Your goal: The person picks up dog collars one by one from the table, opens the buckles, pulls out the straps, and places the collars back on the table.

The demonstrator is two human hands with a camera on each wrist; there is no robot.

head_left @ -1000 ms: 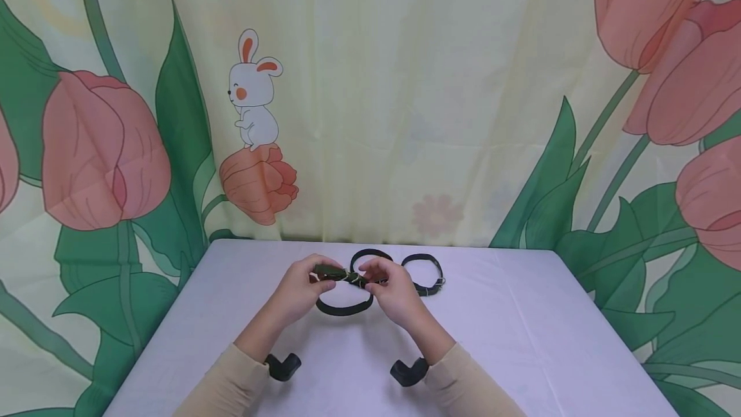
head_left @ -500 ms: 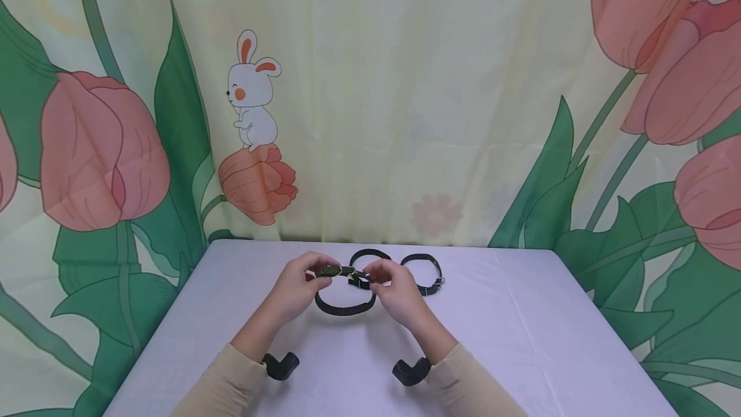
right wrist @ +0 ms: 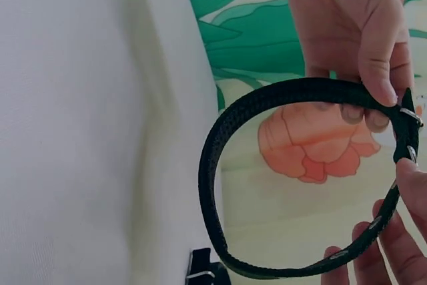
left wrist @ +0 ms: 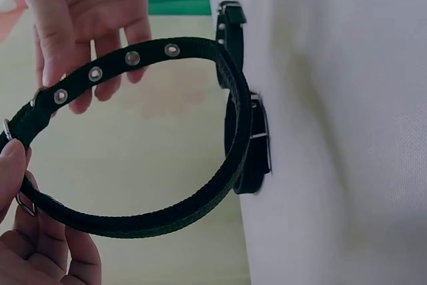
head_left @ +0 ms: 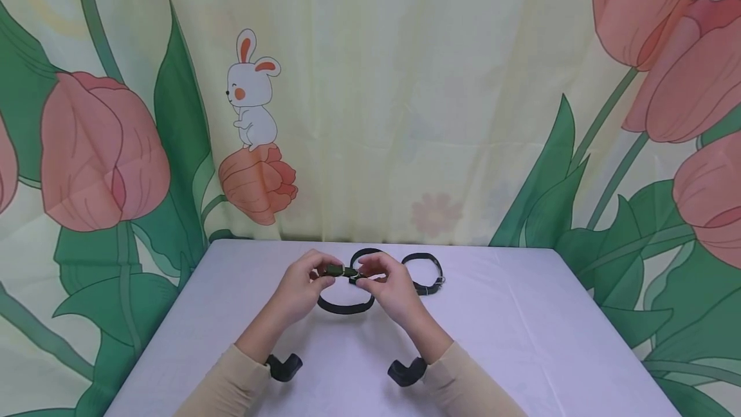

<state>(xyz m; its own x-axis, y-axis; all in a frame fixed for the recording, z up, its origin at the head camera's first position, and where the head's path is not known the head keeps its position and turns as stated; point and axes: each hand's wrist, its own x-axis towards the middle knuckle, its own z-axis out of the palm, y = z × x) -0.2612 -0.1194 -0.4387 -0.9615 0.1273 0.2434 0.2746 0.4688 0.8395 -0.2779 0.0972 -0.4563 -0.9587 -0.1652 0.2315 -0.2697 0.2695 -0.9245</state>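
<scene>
Right hand (head_left: 395,286) has edged nearer the left hand (head_left: 297,286); both pinch the collar (head_left: 345,309), whose overlapping ends could slip apart should either pinch slacken.

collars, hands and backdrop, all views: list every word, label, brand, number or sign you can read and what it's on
None can be read.
Held collar: no lettering shows, only eyelets and metal fittings.
Two other collars: no lettering shows; any tiny marks would be too small to read.
Backdrop: drawn tulips and a rabbit, no words.
</scene>
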